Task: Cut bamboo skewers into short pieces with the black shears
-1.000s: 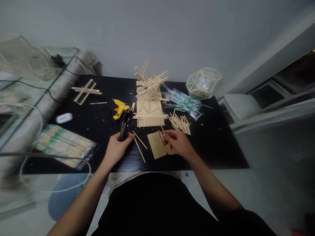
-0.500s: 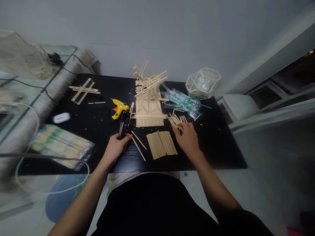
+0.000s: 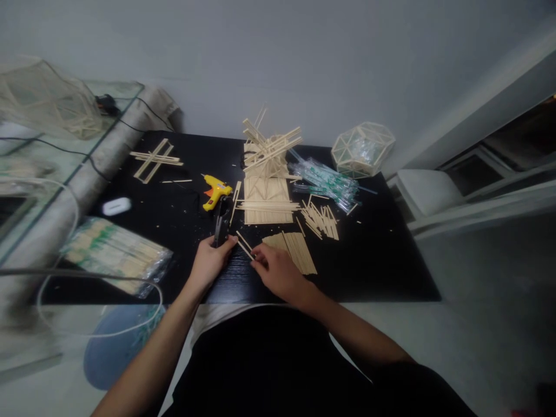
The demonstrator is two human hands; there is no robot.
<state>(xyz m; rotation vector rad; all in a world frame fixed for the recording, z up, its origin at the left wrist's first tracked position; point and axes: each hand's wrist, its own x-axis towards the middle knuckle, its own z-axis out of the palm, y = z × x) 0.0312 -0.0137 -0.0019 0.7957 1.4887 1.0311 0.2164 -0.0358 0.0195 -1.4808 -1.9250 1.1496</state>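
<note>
One stick (image 3: 247,251) now in right hand (image 3: 278,269)

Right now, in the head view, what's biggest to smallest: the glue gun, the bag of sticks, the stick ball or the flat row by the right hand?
1. Bag of sticks
2. Stick ball and flat row: too close to rank; the right hand hides part of the row
3. Yellow glue gun

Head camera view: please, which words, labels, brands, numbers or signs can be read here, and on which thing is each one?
No text can be read.
Plastic wrappers: green markings, too blurred to read.
Packet of sticks: green markings, too blurred to read.
Glue gun: any label is too small to read.
</note>
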